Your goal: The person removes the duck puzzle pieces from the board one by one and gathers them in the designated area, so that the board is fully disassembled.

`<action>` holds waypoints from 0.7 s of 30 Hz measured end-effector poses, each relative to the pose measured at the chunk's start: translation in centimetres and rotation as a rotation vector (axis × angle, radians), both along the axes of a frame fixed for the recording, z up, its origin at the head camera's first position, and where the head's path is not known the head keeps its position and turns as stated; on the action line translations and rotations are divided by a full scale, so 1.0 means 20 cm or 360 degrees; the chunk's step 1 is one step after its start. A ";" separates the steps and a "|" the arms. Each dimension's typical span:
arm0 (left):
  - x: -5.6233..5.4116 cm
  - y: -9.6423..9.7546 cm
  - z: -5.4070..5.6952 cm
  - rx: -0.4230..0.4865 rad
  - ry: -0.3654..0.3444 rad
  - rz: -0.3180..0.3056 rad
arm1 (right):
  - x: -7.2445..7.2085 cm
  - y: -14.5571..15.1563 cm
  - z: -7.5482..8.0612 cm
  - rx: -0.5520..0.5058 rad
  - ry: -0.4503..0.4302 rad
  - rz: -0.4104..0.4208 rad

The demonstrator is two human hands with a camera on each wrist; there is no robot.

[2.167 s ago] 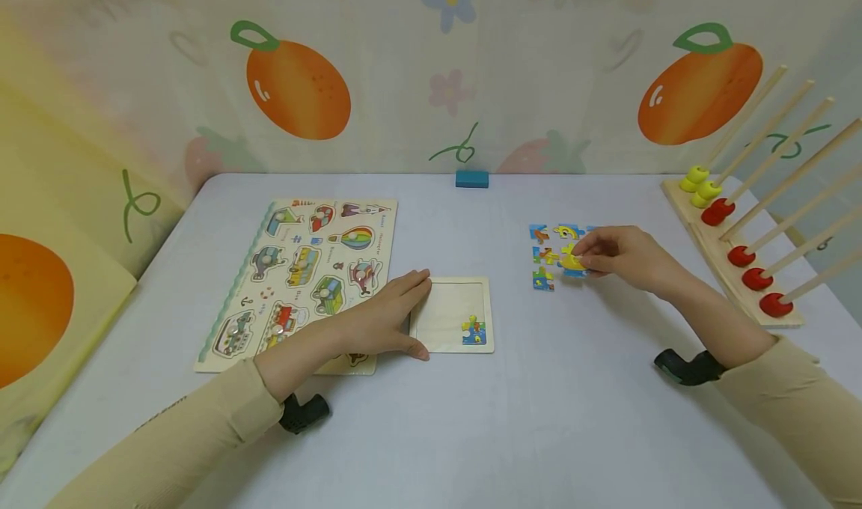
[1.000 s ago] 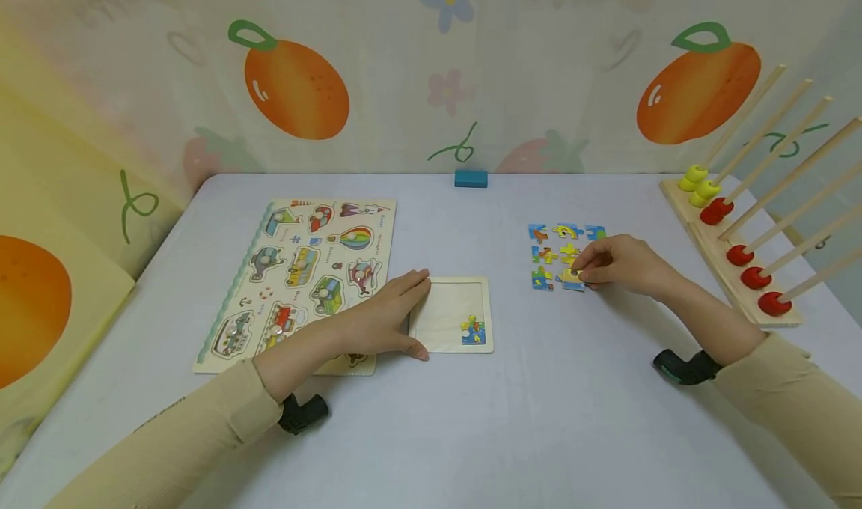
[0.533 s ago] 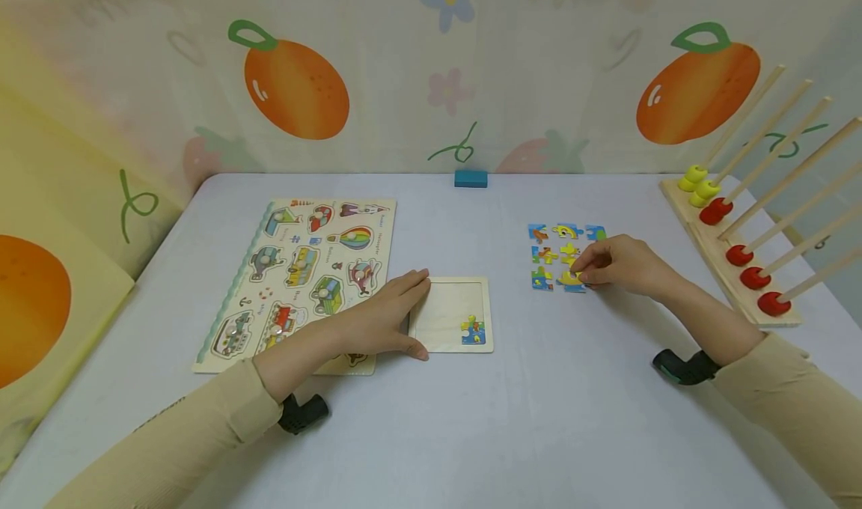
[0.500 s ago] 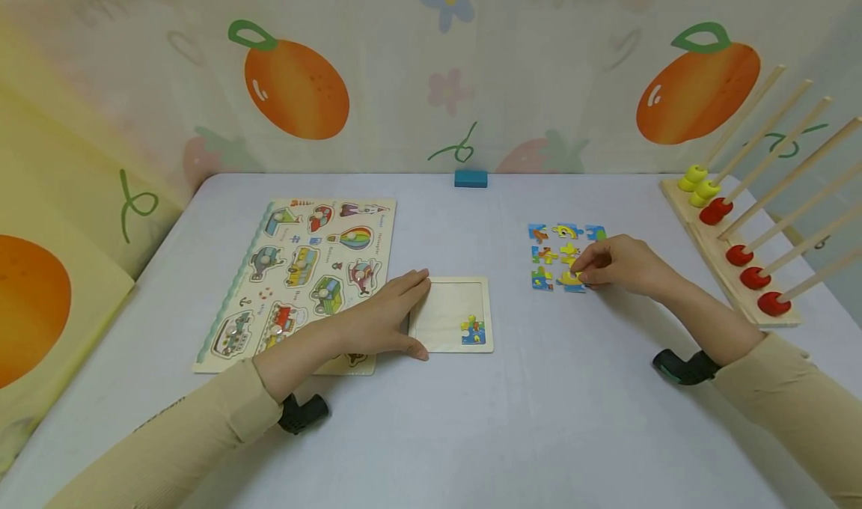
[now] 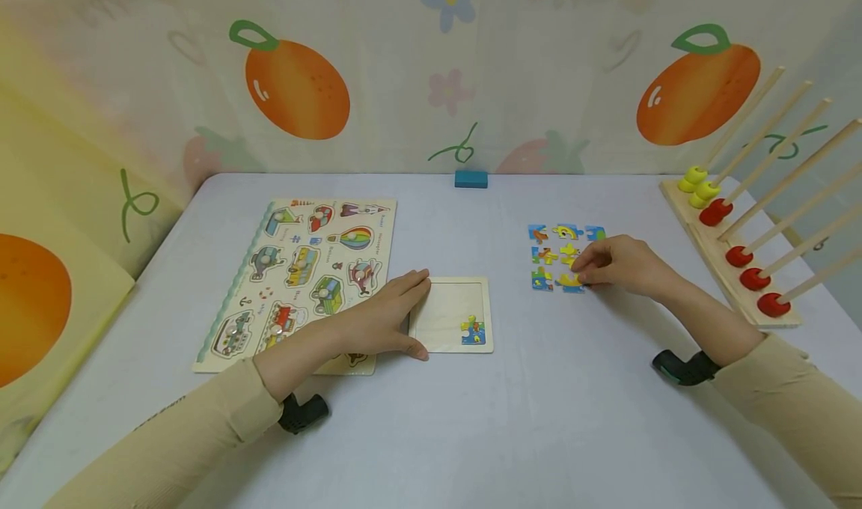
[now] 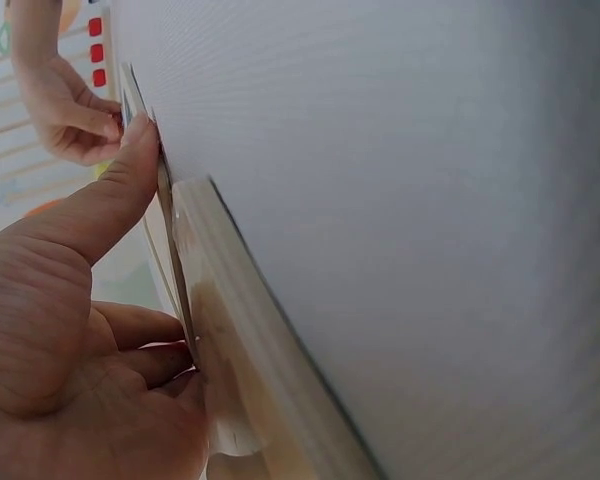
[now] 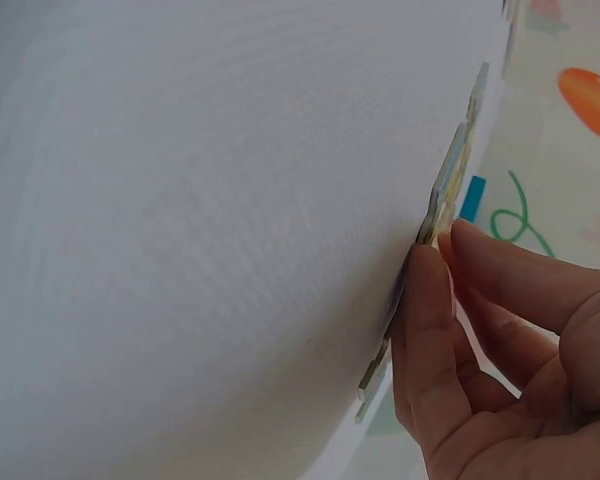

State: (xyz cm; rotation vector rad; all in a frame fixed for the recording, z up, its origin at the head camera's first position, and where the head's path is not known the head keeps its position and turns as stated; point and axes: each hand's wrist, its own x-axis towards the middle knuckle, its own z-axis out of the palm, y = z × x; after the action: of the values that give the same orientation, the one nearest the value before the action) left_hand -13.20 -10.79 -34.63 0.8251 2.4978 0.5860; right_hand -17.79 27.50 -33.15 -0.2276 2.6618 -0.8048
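My left hand [image 5: 380, 318] rests at the left side of a square wooden puzzle tray [image 5: 447, 348], thumb by its near edge and fingers reaching along it. In the tray's near right corner lies a blue, green and yellow jigsaw piece [image 5: 474, 331]. My right hand [image 5: 622, 268] pinches a yellow and blue jigsaw piece [image 5: 570, 283] between thumb and forefinger, low over the table. Rows of other jigsaw pieces [image 5: 542, 255] lie flat beside it. In the right wrist view, the right hand [image 7: 510, 350] covers part of the pieces.
A vehicle peg puzzle board [image 5: 306, 258] lies left, partly under the left forearm. Right of the pieces stands a wooden bead rack [image 5: 747, 269] with upright pegs and red and yellow beads. A blue block [image 5: 471, 179] sits at the table's [image 5: 512, 434] back edge.
My right hand has moved slightly nearer with the yellow and blue jigsaw piece, which has gone from raised and tilted to nearly flat in the near row. My left hand has stayed put.
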 end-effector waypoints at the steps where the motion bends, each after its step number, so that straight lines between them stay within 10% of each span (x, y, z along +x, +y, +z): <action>1: 0.00 0.00 0.00 0.0000 -0.0003 0.0002 | 0.00 0.00 0.00 -0.0003 0.0000 -0.0007; 21: -0.01 0.01 -0.01 0.0018 -0.0011 0.0000 | 0.06 -0.16 0.05 -0.0123 0.0129 0.0000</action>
State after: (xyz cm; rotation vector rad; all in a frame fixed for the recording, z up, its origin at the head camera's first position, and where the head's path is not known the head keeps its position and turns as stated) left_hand -13.36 -10.69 -34.82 0.8262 2.4902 0.6024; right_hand -16.66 24.31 -32.07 -0.2856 2.7085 -0.9181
